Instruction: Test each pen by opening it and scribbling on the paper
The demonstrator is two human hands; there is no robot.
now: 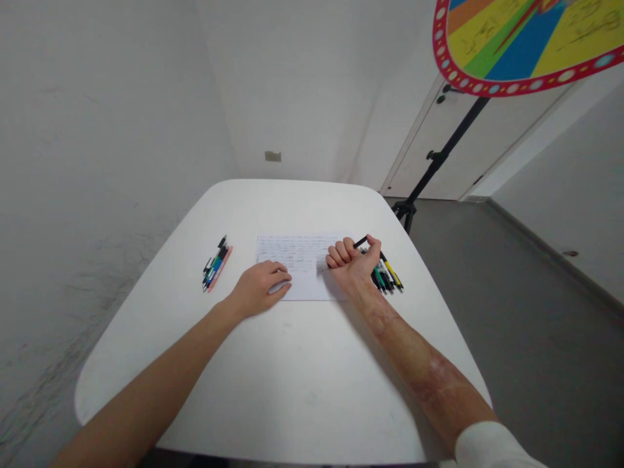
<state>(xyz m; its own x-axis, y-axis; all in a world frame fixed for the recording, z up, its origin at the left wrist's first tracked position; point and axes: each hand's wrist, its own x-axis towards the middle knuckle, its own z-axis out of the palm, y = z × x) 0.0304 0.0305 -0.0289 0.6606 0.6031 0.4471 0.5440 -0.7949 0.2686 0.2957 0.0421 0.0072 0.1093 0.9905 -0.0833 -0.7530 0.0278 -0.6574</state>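
A sheet of paper with lines of handwriting lies on the white table. My left hand rests on its lower left part, with the fingers stretched out and nothing held. Above the sheet's right side, my right hand is turned palm up, its fingers curled around a black pen. Only a dark piece of this pen shows; my fingers hide the rest. Several pens in black, green and yellow lie just right of my right hand, partly behind it. Another group of pens lies left of the paper.
The white table has rounded corners and stands near the walls. At the right, a colourful prize wheel is mounted on a black stand. A door is behind the stand, and grey floor runs along the right.
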